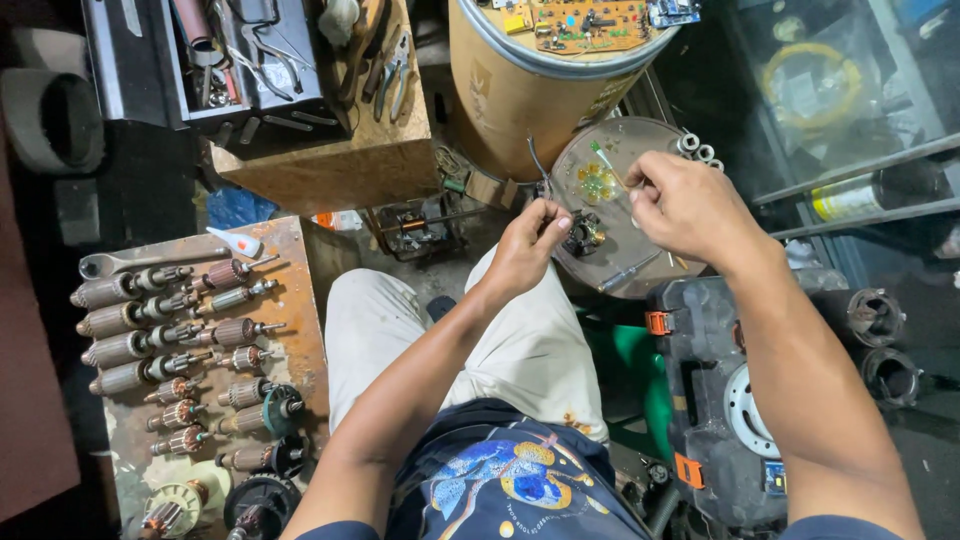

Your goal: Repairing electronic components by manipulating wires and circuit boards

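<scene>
My left hand (pixel 527 245) pinches a thin dark wire (pixel 539 162) that curves up from its fingertips, just left of a small black electrical part (pixel 583 235). That part lies on a round rusty metal plate (pixel 640 140). My right hand (pixel 685 205) is over the plate with its fingers closed on a thin green-tipped stick (pixel 607 160). The stick's tip reaches a green and yellow blob (pixel 597 184) on the plate. A screwdriver (pixel 628 272) rests at the plate's near edge.
Several motor armatures (pixel 170 335) lie in rows on a rusty board at left, beside a wrench (pixel 140 260). A toolbox (pixel 235 55) on a wooden block is behind. A cardboard drum (pixel 520 95) bears a circuit board (pixel 585 22). A black tool case (pixel 710 390) sits at right.
</scene>
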